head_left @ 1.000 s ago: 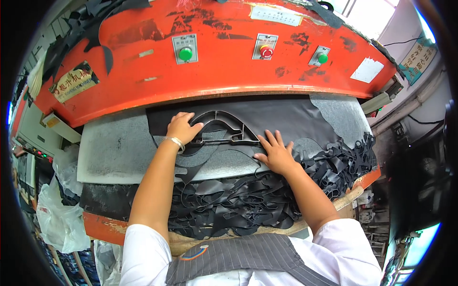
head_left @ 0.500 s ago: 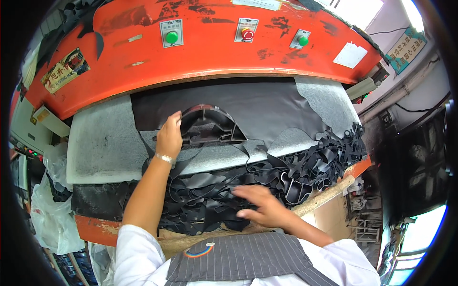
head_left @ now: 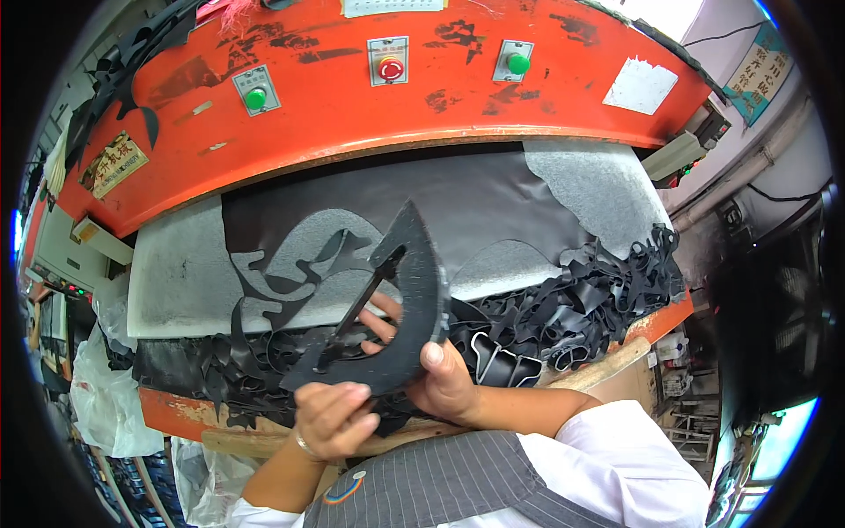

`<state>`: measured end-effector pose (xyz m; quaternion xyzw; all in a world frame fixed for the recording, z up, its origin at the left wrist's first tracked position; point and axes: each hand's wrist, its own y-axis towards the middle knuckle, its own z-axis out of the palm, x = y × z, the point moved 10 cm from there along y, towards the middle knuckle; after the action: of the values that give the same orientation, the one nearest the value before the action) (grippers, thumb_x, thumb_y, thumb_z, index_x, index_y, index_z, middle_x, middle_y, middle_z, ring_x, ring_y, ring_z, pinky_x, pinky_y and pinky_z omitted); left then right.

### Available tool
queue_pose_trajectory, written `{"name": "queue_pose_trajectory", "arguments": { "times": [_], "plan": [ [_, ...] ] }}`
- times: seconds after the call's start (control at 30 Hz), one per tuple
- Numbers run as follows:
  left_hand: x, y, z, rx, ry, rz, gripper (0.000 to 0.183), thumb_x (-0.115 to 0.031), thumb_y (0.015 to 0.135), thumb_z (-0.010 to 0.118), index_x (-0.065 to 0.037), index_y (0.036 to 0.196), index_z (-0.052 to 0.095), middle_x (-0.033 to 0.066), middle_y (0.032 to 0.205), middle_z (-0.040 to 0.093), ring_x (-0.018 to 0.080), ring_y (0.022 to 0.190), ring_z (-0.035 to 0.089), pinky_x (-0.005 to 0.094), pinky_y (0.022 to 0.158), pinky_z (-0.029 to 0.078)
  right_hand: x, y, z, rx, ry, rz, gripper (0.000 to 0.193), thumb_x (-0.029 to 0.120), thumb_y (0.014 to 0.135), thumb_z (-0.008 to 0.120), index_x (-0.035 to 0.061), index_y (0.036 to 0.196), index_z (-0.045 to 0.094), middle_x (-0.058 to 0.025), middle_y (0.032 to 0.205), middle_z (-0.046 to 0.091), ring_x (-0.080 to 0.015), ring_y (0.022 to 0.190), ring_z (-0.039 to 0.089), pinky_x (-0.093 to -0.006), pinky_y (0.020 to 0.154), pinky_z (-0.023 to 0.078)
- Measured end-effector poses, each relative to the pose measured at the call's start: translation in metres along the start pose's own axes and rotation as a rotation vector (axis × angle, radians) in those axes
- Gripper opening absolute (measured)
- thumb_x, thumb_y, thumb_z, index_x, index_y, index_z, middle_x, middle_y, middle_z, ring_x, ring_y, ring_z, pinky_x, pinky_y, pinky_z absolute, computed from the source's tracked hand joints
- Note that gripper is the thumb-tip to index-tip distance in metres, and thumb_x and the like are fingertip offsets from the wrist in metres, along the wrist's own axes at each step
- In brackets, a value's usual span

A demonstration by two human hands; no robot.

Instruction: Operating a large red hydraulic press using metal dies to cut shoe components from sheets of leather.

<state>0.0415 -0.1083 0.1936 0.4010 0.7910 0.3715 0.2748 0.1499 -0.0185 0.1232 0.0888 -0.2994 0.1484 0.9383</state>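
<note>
Raised from the pale-grey cutting board, the black D-shaped cutting die tilts over the board's front edge, long axis far-right to near-left; left hand grips its near tip, right hand its curve.

Past the far right corner of the grey bed I see a pale wall with a teal-and-cream sign, a pipe slanting below. White light glares higher up; off the near right corner stand cluttered racks and a bluish-bright pane.
</note>
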Motion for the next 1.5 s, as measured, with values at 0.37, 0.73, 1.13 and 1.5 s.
{"name": "queue_pose_trajectory", "arguments": {
  "times": [0.37, 0.73, 1.13, 1.5],
  "plan": [
    [0.075, 0.067, 0.128, 0.021, -0.175, -0.325, 0.020, -0.011, 0.080, 0.067, -0.005, 0.098, 0.062, 0.0131, 0.111, 0.065, 0.0331, 0.107, 0.060, 0.0455, 0.090, 0.044, 0.156, 0.023, -0.036, 0.042, -0.885, -0.164, 0.070, 0.023, 0.079, 0.074, -0.0044, 0.135, 0.040, -0.0159, 0.124, 0.054, -0.0217, 0.117, 0.051, -0.0361, 0.099, 0.041],
    [0.183, -0.028, 0.204, 0.096, 0.198, -0.928, 0.021, -0.013, 0.083, 0.062, -0.007, 0.102, 0.053, 0.0118, 0.120, 0.064, 0.0289, 0.121, 0.053, 0.0462, 0.109, 0.030, 0.058, 0.129, -0.104, 0.352, -2.242, -0.182, 0.081, 0.037, 0.071, 0.079, -0.0059, 0.132, 0.045, -0.0180, 0.109, 0.059, -0.0324, 0.107, 0.055, -0.0397, 0.090, 0.046],
    [0.175, -0.018, 0.194, 0.114, 0.190, -0.909, 0.021, -0.012, 0.083, 0.059, -0.007, 0.102, 0.050, 0.0121, 0.119, 0.064, 0.0275, 0.124, 0.051, 0.0452, 0.107, 0.028, 0.138, 0.086, -0.159, -0.023, -2.099, -0.196, 0.092, 0.032, 0.066, 0.084, 0.0257, 0.145, 0.039, -0.0242, 0.153, 0.020, -0.0428, 0.138, 0.025, -0.0517, 0.112, 0.021],
    [0.172, -0.022, 0.194, 0.107, 0.039, -0.976, 0.017, -0.006, 0.084, 0.055, -0.007, 0.100, 0.048, 0.0148, 0.119, 0.066, 0.0244, 0.131, 0.048, 0.0428, 0.111, 0.021, 0.139, 0.062, -0.182, -0.097, -1.949, -0.380, 0.036, 0.023, 0.063, 0.084, 0.0115, 0.092, 0.066, -0.0178, 0.145, 0.043, -0.0462, 0.127, 0.044, -0.0479, 0.102, 0.036]
  ]
}}
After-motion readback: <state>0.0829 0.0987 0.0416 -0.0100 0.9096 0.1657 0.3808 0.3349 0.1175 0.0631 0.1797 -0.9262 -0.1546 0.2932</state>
